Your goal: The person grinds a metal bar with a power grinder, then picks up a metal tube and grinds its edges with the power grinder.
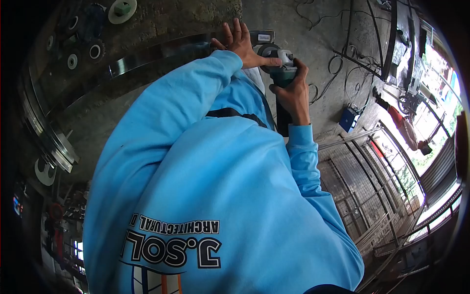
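Note:
An angle grinder with a dark green body and grey head is gripped in my right hand, fingers wrapped round it. Its disc is at the end of a long, shiny metal bar. My left hand lies over the bar close to that end, fingers spread, its thumb stretched across to the grinder's head. A small white label shows on the bar's end.
Several discs, among them a pale one and a ring-shaped one, lie on the worn work surface. Cables trail over the concrete floor near a blue box. Another person is in the background, beyond metal frames.

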`<state>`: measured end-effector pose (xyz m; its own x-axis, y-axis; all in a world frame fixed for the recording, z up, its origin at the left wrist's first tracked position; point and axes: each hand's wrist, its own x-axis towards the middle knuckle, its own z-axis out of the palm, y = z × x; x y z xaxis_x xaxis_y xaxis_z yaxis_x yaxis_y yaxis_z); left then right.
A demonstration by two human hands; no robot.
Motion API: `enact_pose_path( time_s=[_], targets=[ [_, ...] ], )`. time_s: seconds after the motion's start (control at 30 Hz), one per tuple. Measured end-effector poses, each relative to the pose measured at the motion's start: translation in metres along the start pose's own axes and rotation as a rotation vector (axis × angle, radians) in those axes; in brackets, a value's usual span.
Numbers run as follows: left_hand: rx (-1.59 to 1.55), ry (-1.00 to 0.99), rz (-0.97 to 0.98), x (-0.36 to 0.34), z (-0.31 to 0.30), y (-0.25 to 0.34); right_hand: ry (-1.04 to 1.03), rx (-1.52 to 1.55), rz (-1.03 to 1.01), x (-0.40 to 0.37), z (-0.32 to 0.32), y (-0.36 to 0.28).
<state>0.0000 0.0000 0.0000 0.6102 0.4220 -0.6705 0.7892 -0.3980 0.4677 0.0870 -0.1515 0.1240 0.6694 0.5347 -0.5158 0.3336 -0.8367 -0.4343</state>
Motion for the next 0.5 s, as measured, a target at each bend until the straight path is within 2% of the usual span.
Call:
enact_pose_path(
  time_s=[0.2, 0.27, 0.37, 0.5],
  targets=[
    [-0.002, 0.023, -0.012, 0.001, 0.012, 0.003, 0.010, 0.025, -0.036, 0.004, 0.004, 0.010],
    [-0.009, 0.020, -0.031, 0.004, 0.006, 0.001, 0.072, 0.013, -0.136, 0.012, 0.010, 0.012],
    [-0.031, 0.038, -0.036, 0.004, 0.008, -0.002, 0.030, 0.053, -0.077, 0.016, 0.008, 0.006],
    [-0.062, 0.049, -0.044, 0.004, 0.007, -0.002, 0.039, 0.024, -0.113, 0.026, 0.008, 0.005]
  ],
)
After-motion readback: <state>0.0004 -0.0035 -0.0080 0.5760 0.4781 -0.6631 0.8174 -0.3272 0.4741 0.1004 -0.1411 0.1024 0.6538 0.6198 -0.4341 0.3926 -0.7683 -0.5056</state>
